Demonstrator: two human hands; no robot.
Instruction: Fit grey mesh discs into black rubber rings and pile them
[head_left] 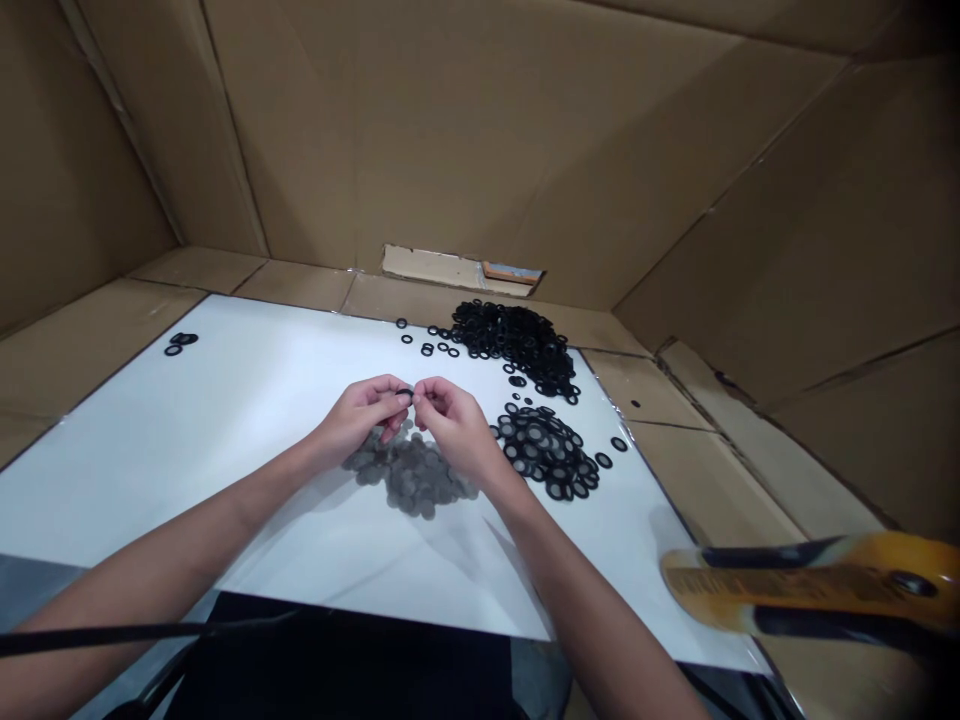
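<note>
Centrally, a ring (405, 393) is pinched in the left hand (369, 410), above the far edge of grey discs (425, 478); beside it the right hand (456, 418) is narrowed, its contents undiscernible. The white sheet (247, 410) is bordered by cardboard (300, 285), the back wall (450, 130) pierced by a slot (431, 264). Black rings (514, 340) are heaped far right, grey-centred rings (551, 455) nearer.

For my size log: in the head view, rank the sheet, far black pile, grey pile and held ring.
Sheet
Far black pile, grey pile: too alike to rank, grey partly hidden
Held ring
</note>
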